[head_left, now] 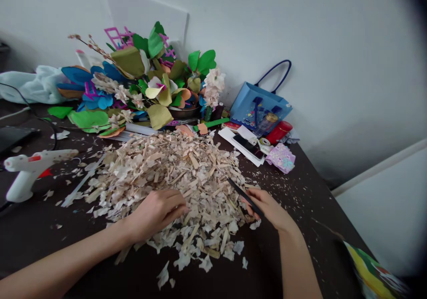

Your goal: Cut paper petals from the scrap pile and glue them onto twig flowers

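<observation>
A wide heap of cream-coloured paper scraps and thin wood-like strips (200, 174) covers the middle of the dark table. My left hand (163, 210) rests on the near side of this heap, its fingers curled in and close together; whatever lies under them is hidden. At the heap's right edge, my right hand (263, 205) grips a slim black tool (245, 196). The tool slants up and left, with its thin tip over the scraps. I cannot make out its exact kind.
Paper flowers and leaves (150, 76) stand behind the heap. A white glue gun (26, 170) is at left, near a translucent glue stick (83, 181). A blue bag (258, 107), a phone (247, 144) and a patterned pouch (282, 157) sit at back right.
</observation>
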A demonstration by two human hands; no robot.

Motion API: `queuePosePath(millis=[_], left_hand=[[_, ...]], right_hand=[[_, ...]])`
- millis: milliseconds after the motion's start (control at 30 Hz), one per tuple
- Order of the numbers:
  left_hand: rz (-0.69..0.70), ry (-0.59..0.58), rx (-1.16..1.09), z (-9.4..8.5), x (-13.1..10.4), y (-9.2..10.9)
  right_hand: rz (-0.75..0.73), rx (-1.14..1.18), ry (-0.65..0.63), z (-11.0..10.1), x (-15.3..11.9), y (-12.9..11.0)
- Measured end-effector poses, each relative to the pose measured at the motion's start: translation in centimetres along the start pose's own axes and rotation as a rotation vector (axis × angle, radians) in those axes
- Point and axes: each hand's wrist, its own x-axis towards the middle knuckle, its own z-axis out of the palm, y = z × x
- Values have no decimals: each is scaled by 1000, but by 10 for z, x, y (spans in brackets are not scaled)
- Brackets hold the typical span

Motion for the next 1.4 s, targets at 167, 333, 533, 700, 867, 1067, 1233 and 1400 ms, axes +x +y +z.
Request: queuePosePath(millis=[167,333,533,700,867,1067,1233,1400], left_hand=[[-7,-2,3,0,-1,0],[-3,-7,17,0,1,1],[-6,-3,25,1,1,0],[-7,-11,32,1,0,1],[-9,-12,43,1,1,1],[1,-4,42,2,1,0],[19,3,37,1,1,1],[18,6,37,2,2,2]], right_hand=[[-14,-41,70,-7,-2,2],[55,-186,248,-17,4,10],[79,-259,348,-29,7,18],[87,-264,287,-29,7,17],[36,-194,87,-18,-4,6],[34,-159,167,-29,-5,14],[63,-196,283,-42,-4,26],[69,-243,261,-47,-10,25]])
